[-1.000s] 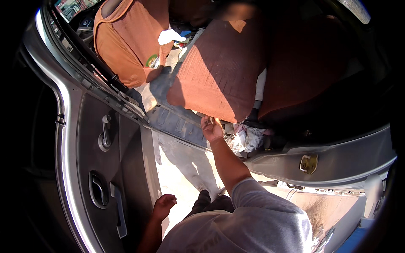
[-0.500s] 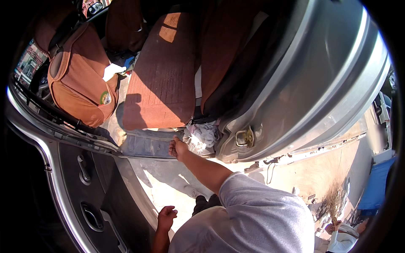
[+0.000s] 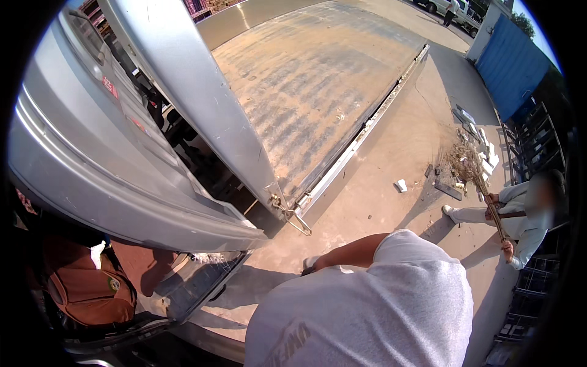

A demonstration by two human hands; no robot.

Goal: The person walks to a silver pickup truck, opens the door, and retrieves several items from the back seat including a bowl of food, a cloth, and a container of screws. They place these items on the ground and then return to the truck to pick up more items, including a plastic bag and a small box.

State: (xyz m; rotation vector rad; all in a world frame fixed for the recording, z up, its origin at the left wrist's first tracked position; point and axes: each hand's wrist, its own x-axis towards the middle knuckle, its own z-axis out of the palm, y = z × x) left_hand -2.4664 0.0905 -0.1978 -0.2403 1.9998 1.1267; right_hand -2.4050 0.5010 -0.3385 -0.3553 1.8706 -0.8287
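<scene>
The person is standing by the near corner of the truck bed [image 3: 330, 92], apparently pausing; the open cab [image 3: 104, 189] is sitting beside that corner. Both hands are lying out of sight, so I cannot tell their opening or hold; handling anything would be requiring a reach.

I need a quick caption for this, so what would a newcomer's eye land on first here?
Most likely the broad, dirt-streaked truck bed at the top centre. Next would come the person in pale clothes at the right edge, holding a twig broom over scattered rubble. At the lower left, a brown seat shows inside the silver cab.
</scene>
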